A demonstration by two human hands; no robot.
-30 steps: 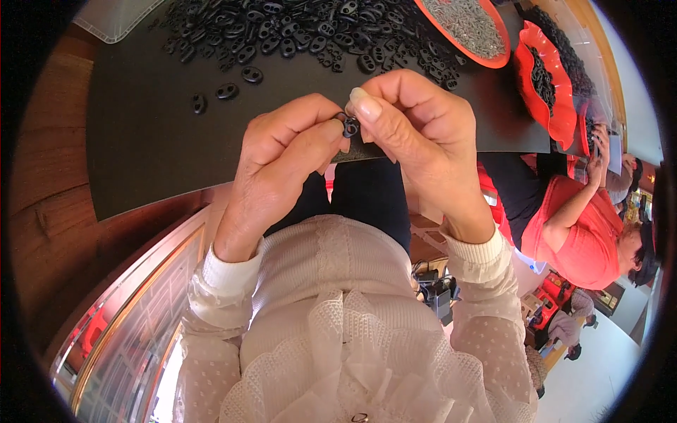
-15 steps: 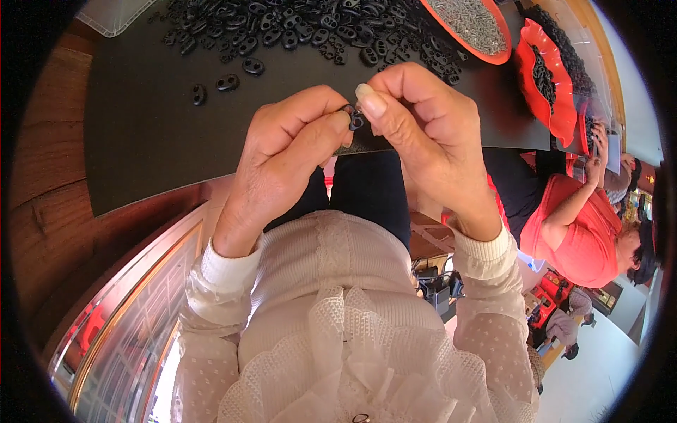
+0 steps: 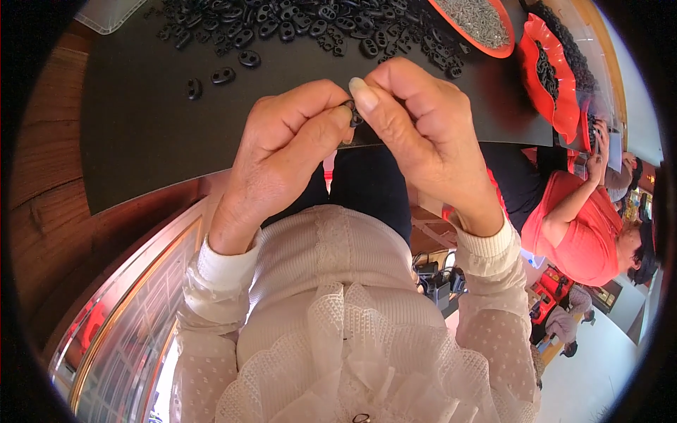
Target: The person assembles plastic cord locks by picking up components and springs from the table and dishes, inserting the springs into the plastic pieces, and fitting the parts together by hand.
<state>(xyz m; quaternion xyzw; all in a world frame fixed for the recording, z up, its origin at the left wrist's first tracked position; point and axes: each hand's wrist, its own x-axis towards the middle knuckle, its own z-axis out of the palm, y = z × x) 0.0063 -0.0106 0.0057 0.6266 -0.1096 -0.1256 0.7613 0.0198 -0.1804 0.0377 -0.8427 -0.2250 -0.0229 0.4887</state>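
Both of my hands meet above the near edge of the black table mat. My left hand point(image 3: 285, 144) pinches a small black cord-lock piece point(image 3: 356, 116) between thumb and fingers, and only part of the piece shows. At its other side my right hand point(image 3: 427, 134) is closed, the thumb tip pressed toward the bent forefinger. Whatever lies between those right fingertips is hidden. Beyond the hands spreads a pile of black two-hole cord-lock pieces point(image 3: 289, 28), with a few loose ones point(image 3: 223, 75) on the near left.
A red tray point(image 3: 498, 51) of small silver metal pieces, seemingly springs, sits at the far right. Beside it stands a wavy red dish point(image 3: 559, 106) with black parts. Another person point(image 3: 582, 225) in a red shirt works to the right. A clear plastic container point(image 3: 106, 17) is at far left.
My right fingertips have come closer to the black piece in my left hand and now cover more of it. Both hands have shifted slightly left and away from me.
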